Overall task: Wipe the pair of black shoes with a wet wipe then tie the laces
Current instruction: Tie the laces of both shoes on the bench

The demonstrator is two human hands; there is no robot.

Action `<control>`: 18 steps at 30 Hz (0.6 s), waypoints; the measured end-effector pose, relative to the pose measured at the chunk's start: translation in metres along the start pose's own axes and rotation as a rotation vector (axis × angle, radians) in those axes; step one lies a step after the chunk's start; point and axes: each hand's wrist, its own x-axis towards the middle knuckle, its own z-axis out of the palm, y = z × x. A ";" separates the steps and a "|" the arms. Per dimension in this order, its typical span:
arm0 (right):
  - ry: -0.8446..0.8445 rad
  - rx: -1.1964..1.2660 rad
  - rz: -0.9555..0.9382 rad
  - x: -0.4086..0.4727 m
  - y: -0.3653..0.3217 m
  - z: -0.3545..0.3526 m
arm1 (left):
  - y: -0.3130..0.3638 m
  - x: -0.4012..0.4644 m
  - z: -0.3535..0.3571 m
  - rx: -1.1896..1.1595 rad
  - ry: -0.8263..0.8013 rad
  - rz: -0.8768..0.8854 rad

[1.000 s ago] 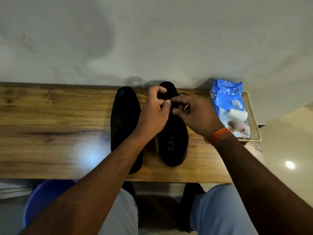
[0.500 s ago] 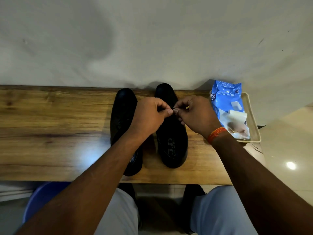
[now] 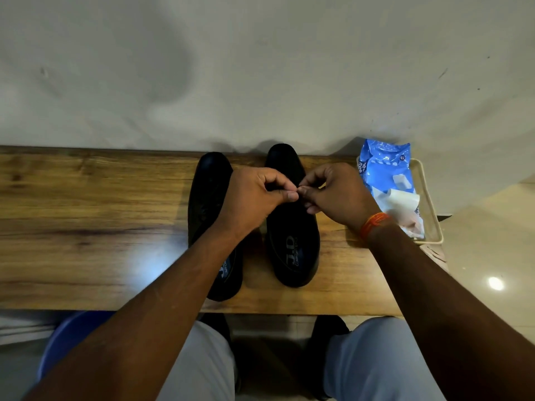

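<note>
Over the right black shoe (image 3: 292, 241), fingertips of left hand (image 3: 254, 195) and right hand (image 3: 337, 195) are pinched together, laces too dark to be made out

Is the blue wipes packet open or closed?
Open. The blue wet wipes packet lies in the tray, its white flap peeled back. Whether a wipe sticks out, I cannot tell.

Hiding laces beneath pinched fingertips of left hand (image 3: 254, 195) and right hand (image 3: 335, 195); left forearm covering much of left shoe (image 3: 208, 192).
</note>
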 end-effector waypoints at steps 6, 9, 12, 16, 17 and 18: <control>0.129 -0.039 0.122 -0.001 0.019 -0.017 | -0.015 -0.002 -0.017 0.203 0.003 -0.142; 0.124 -0.096 0.119 -0.006 0.025 -0.016 | -0.016 0.001 -0.013 0.000 -0.008 -0.304; 0.112 -0.107 0.046 -0.009 0.020 -0.009 | -0.005 0.003 -0.002 -0.218 0.023 -0.371; 0.168 -0.075 -0.073 -0.011 0.007 -0.006 | -0.002 0.006 0.003 -0.471 0.061 -0.446; 0.176 -0.069 -0.096 -0.011 0.003 -0.007 | -0.002 0.007 0.003 -0.494 0.062 -0.456; 0.178 -0.065 -0.117 -0.010 0.000 -0.007 | -0.001 0.007 0.004 -0.496 0.058 -0.461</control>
